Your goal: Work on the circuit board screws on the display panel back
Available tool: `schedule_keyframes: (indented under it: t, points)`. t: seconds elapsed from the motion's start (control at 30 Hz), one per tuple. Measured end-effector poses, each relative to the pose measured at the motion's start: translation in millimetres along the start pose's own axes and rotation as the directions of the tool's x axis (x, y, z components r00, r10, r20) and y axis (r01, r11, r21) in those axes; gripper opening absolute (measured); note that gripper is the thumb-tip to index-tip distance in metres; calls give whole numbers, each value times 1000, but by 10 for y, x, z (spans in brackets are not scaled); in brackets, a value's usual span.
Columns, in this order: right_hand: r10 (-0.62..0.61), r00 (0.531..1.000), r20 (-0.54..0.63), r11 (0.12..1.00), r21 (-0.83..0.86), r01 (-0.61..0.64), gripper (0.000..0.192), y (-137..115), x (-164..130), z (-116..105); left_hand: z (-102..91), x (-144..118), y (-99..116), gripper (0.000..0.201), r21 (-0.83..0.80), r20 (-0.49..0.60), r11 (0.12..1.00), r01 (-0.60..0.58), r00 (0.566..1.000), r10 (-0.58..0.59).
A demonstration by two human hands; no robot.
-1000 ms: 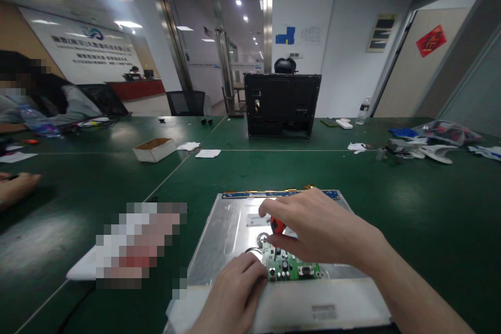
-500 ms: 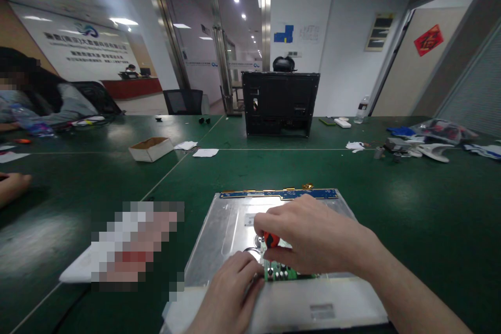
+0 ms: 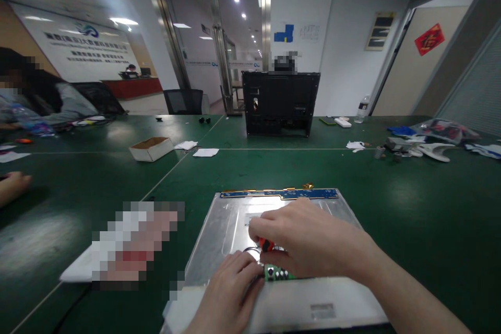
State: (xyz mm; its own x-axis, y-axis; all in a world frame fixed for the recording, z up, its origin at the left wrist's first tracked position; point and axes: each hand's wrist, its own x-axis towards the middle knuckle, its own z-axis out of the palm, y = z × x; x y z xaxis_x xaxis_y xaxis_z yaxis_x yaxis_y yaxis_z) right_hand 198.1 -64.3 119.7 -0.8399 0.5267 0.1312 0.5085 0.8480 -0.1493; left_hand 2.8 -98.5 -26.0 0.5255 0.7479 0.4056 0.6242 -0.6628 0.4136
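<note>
A flat metal-backed display panel point(image 3: 207, 240) lies in front of me, with a blue circuit strip point(image 3: 258, 194) along its far edge. My right hand point(image 3: 301, 235) is closed around the red and black handle of a screwdriver point(image 3: 266, 245), held above a small green circuit board point(image 3: 278, 273). The shaft and tip are mostly hidden. My left hand point(image 3: 230, 287) rests on the near left part of the panel, its fingertips and thumb closed at the left end of the green board. A thin dark cable loops just beyond those fingers.
A black monitor casing point(image 3: 282, 104) stands at the back. An open cardboard box point(image 3: 152, 149) and white papers point(image 3: 205, 152) sit far left of it. To the left lies a blurred-out packet point(image 3: 74, 270). Another person's hand point(image 3: 14, 188) rests at the left edge; loose parts point(image 3: 410, 147) lie right.
My right hand and the screwdriver handle have shifted slightly left and down, covering more of the green board's right side. My left hand stays almost in place.
</note>
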Motion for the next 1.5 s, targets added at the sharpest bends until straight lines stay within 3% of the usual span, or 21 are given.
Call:
schedule_keyframes:
  t: [0.53, 0.8, 1.5]
  points:
    - [-33, 999, 13, 996, -79, 33, 6, -49, 0, 12, 0, -5, 7, 21, -1, -58, 1000, -9, 998, 9]
    - [-76, 997, 8, 994, -78, 76, 4, -14, -39, 29, 11, -5, 0, 20, -1, -14, 1000, 7, 1000, -7]
    - [19, 1000, 24, 995, -95, -16, 12, -55, -21, 22, -4, -11, 19, 19, 11, 13, 1000, 22, 1000, -22]
